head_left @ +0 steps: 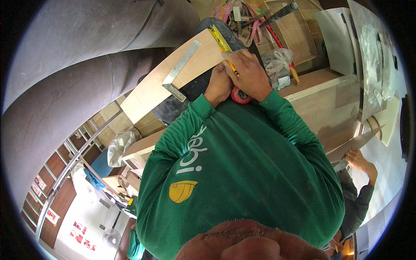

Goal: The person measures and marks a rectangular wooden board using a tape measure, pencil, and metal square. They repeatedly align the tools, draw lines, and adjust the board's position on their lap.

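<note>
A pale board (182, 65) lies slanting across my lap, with a metal try square (184, 65) resting on it. The yellow blade of a tape measure (219, 39) lies along the board's far right end and runs in under my hands. Its red round case (240, 95) shows just below them. My left hand (218, 86) is curled closed at the tape measure, its fingertips partly hidden. Pressed against it, my right hand (249, 71) is closed on an orange-yellow pencil (232, 66) and touches the blade near the board's edge.
Large grey curved ducts (99, 30) fill the upper left. At the top lie tools with a dark-handled hammer (279, 15). A clear plastic bag (278, 63) and a wooden panel box (320, 95) stand to the right. A co-worker's hand (359, 162) holds a sheet at lower right.
</note>
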Tool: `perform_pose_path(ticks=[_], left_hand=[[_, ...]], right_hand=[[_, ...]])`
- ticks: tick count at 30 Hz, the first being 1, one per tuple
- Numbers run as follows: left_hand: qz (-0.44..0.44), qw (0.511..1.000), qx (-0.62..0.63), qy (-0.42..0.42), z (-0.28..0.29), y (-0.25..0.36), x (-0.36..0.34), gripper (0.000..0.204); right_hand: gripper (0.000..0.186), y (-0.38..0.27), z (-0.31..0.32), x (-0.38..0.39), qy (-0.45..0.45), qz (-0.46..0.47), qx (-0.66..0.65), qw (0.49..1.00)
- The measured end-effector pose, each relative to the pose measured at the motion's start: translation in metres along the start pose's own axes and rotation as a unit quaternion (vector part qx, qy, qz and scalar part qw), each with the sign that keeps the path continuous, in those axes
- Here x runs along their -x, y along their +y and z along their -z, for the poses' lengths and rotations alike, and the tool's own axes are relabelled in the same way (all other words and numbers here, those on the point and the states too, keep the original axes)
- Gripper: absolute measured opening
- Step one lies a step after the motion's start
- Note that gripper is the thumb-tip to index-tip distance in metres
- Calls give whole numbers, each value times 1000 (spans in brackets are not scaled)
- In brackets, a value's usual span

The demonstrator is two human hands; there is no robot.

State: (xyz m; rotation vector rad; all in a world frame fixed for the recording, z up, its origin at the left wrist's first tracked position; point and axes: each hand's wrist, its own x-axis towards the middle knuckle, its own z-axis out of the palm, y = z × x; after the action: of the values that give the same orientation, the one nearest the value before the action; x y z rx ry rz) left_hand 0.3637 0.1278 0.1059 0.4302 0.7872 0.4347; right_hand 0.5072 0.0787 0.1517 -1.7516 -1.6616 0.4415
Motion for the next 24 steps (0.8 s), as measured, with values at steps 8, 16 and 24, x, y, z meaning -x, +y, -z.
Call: perform_pose_path(ticks=[8,16,24], left_hand=[[15,999,-21,26,-5,4,1,27],[20,999,-21,22,-1,3,0,27],[19,999,-12,28,1,2,-1,27]], right_hand=[[45,-1,-5,-3,-11,-4,44,999],[48,-3,-6,-5,-27,-11,62,998],[51,-6,-6,-7,-35,-11,86,996]])
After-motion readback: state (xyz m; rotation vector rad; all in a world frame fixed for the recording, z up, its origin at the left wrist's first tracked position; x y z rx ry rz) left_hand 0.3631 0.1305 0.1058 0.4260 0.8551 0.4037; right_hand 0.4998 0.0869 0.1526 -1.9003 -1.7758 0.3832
